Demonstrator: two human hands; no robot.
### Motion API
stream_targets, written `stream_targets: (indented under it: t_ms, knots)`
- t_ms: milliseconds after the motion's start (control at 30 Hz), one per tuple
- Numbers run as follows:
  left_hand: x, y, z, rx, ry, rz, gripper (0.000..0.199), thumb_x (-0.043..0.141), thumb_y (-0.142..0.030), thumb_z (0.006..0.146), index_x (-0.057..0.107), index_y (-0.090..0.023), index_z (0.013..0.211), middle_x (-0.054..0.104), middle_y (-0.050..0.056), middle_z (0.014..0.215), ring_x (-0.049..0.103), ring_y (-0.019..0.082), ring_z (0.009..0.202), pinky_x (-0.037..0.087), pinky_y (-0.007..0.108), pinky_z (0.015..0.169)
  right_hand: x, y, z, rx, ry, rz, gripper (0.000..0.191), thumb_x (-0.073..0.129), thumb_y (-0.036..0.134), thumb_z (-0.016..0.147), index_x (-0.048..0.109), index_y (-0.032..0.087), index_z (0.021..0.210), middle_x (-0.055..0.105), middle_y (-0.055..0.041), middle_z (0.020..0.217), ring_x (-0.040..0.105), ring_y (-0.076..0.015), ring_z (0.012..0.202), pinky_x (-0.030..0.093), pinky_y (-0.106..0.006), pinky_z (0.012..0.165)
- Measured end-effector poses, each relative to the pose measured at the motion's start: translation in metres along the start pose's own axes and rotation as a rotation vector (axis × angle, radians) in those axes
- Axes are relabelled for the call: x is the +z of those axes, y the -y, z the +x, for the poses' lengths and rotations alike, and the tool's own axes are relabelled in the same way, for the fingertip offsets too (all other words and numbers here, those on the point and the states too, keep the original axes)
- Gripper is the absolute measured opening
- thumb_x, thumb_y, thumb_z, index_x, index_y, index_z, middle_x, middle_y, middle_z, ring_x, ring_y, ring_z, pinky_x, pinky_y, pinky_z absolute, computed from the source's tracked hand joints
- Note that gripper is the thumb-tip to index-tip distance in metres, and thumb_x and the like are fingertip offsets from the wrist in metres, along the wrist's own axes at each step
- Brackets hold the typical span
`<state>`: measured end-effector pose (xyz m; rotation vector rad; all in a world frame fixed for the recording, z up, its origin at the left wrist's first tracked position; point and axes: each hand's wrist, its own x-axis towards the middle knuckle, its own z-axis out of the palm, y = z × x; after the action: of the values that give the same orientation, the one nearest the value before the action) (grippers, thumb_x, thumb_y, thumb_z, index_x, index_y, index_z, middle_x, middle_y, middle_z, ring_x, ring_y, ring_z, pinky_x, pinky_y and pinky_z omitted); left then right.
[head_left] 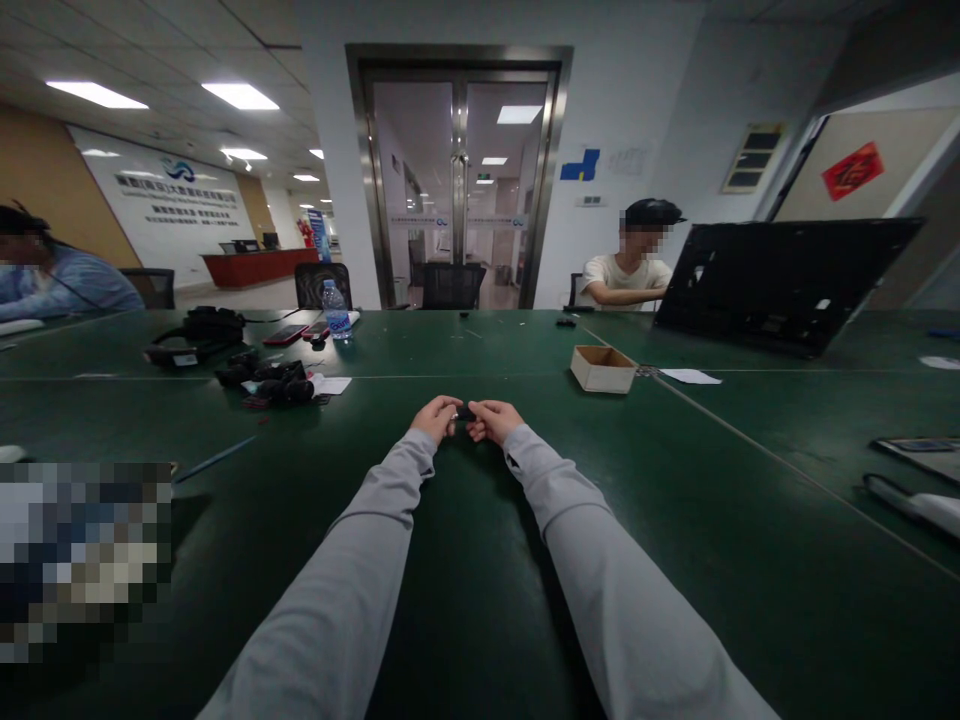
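Over the middle of the green table [480, 520], both my arms reach forward and the hands almost meet. Between the fingertips is a small black object [466, 413] with what looks like a shiny end on its left side; it is too small to name its kind. My left hand [436, 417] is closed in a pinch at the object's left end. My right hand [495, 420] pinches the right end, its thumb and forefinger together. The fingers cover part of the object.
An open small box [602, 374] stands to the right, beside a white paper [691, 377]. Black camera-like gear [274, 382] and a water bottle [337, 312] are at left. A large black panel [784, 285] stands back right, near a seated person [628, 275]. Another person [67, 275] sits far left.
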<state>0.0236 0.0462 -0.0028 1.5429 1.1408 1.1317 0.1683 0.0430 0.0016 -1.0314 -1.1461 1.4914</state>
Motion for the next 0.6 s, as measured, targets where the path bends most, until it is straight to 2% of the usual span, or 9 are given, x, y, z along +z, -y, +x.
stream_targets:
  t_ms: [100,233,333,467,600]
  knots:
    - [0.0004,-0.0039,-0.0017,0.003,0.003,-0.006,0.022,0.041,-0.026,0.078,0.055,-0.013,0.089,0.039,-0.007,0.037,0.037,0.007,0.033,0.028,0.018,0.039,0.0001,-0.0002,0.0001,0.000,0.000,0.003,0.019,0.058,0.020,0.082,0.050,0.011,0.067,0.056,-0.0051,0.046,0.053,-0.0115,0.037,0.046,-0.018,0.034]
    - [-0.0004,-0.0091,-0.0036,-0.017,0.037,-0.046,0.029,0.047,-0.012,0.069,0.052,-0.012,0.097,0.047,-0.007,0.044,0.040,0.006,0.037,0.029,0.017,0.040,0.0002,-0.0003,0.0001,-0.010,-0.003,0.012,0.017,0.055,0.018,0.083,0.051,0.010,0.068,0.057,-0.0053,0.047,0.053,-0.0112,0.036,0.045,-0.018,0.034]
    - [-0.0004,-0.0100,-0.0038,-0.054,0.062,-0.041,0.022,0.044,-0.016,0.073,0.054,-0.012,0.093,0.042,-0.008,0.040,0.039,0.007,0.035,0.029,0.018,0.040,0.0001,0.0000,-0.0001,-0.003,-0.011,0.016,0.016,0.055,0.017,0.083,0.051,0.010,0.069,0.057,-0.0051,0.047,0.053,-0.0114,0.037,0.045,-0.018,0.034]
    - [0.0001,-0.0088,-0.0034,0.001,-0.033,-0.056,0.027,0.053,-0.014,0.068,0.054,-0.013,0.095,0.048,-0.007,0.049,0.041,0.005,0.039,0.031,0.018,0.042,-0.0004,0.0006,0.0000,0.006,-0.001,0.011,0.013,0.058,0.017,0.081,0.051,0.011,0.071,0.056,-0.0039,0.046,0.054,-0.0118,0.038,0.046,-0.018,0.034]
    - [-0.0003,-0.0070,-0.0019,-0.013,0.021,-0.067,0.021,0.046,-0.019,0.073,0.056,-0.013,0.090,0.041,-0.007,0.040,0.037,0.007,0.035,0.029,0.019,0.040,-0.0011,0.0013,-0.0005,0.009,0.010,0.013,0.011,0.059,0.017,0.080,0.052,0.010,0.074,0.057,-0.0044,0.048,0.055,-0.0123,0.039,0.047,-0.018,0.035]
